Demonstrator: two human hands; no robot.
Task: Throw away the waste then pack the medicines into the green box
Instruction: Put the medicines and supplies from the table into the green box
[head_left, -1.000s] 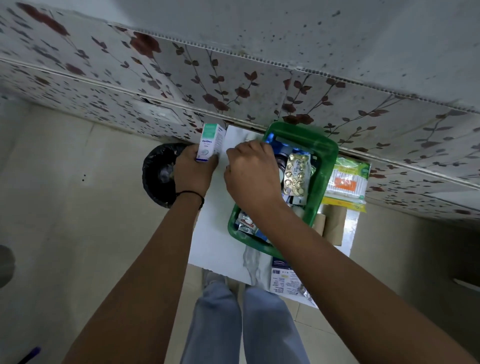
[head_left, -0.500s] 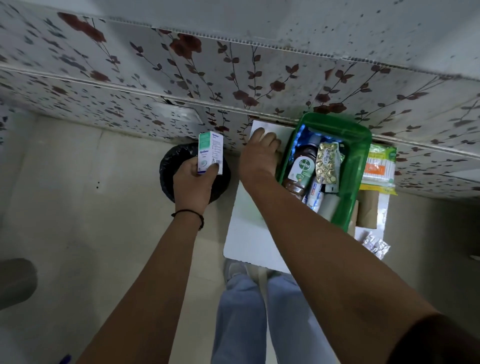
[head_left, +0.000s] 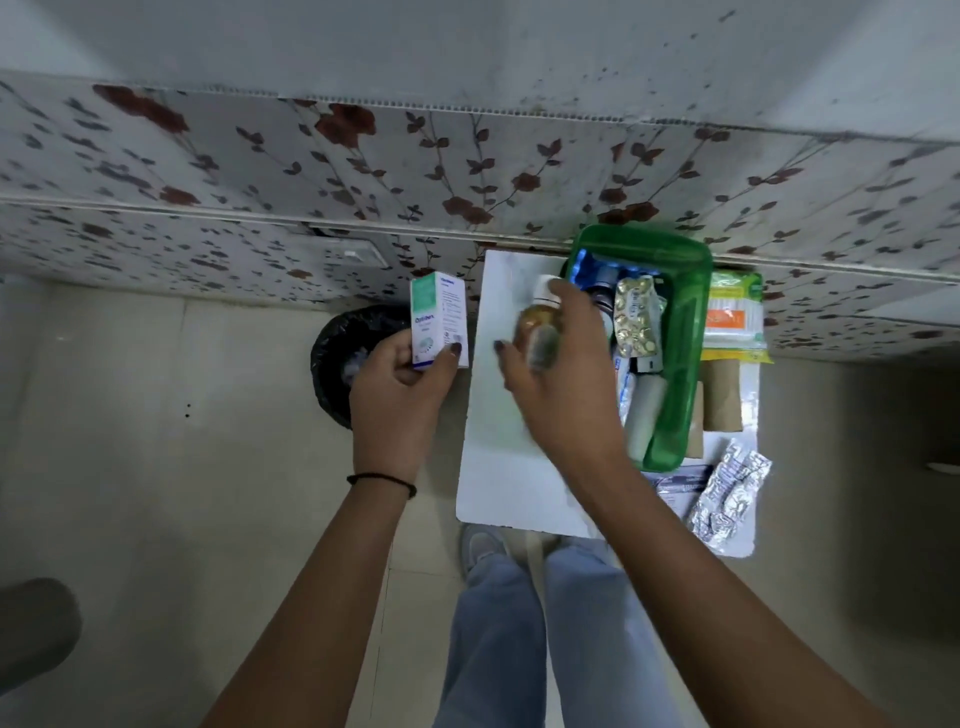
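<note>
My left hand (head_left: 400, 387) grips a small white and teal medicine carton (head_left: 438, 321), held upright above the black-lined bin (head_left: 340, 358) on the floor. My right hand (head_left: 563, 384) is closed on a small amber bottle with a white cap (head_left: 540, 322), lifted over the white table (head_left: 498, 467) just left of the green box (head_left: 675, 364). The green box stands at the table's far side against the wall and holds a gold blister strip (head_left: 636, 317), tubes and other medicines. Silver blister strips (head_left: 727, 491) lie on the table's near right corner.
A green and orange packet (head_left: 735, 317) and cardboard rolls (head_left: 722, 395) lie to the right of the green box. A printed leaflet (head_left: 678, 486) lies near the silver strips. My legs and a shoe (head_left: 483, 545) are below the table's front edge. A flowered wall runs behind everything.
My right hand, flat on the table's far edge before, has lifted with a small amber bottle in it. The left hand still holds the carton over the bin.
</note>
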